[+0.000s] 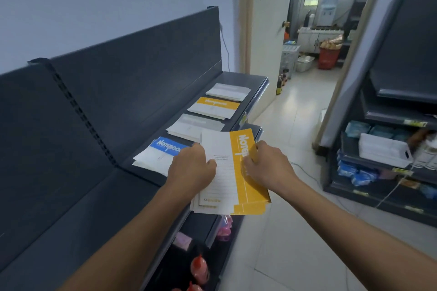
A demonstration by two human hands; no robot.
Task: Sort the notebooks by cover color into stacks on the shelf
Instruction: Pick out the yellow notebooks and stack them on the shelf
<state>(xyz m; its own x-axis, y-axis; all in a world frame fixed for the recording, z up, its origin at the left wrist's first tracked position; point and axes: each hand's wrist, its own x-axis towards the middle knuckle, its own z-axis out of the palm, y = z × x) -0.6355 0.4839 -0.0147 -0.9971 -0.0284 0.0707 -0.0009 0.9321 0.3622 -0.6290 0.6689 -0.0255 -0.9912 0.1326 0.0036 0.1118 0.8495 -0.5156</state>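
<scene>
Head view: yellow notebooks (238, 172) in both hands (192, 168) (268, 169), over shelf edge (257, 98).

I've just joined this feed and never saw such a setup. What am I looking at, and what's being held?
No machine here: a person works bare-handed. The single picture comes from a head-worn camera looking down along both arms. The left hand and right hand together grip a bundle of yellow-banded notebooks at the front edge of the dark shelf. On it lie four stacks in a row: nearest a blue-banded stack, then a pale stack, a yellow-banded stack, and farthest a second pale stack.
</scene>
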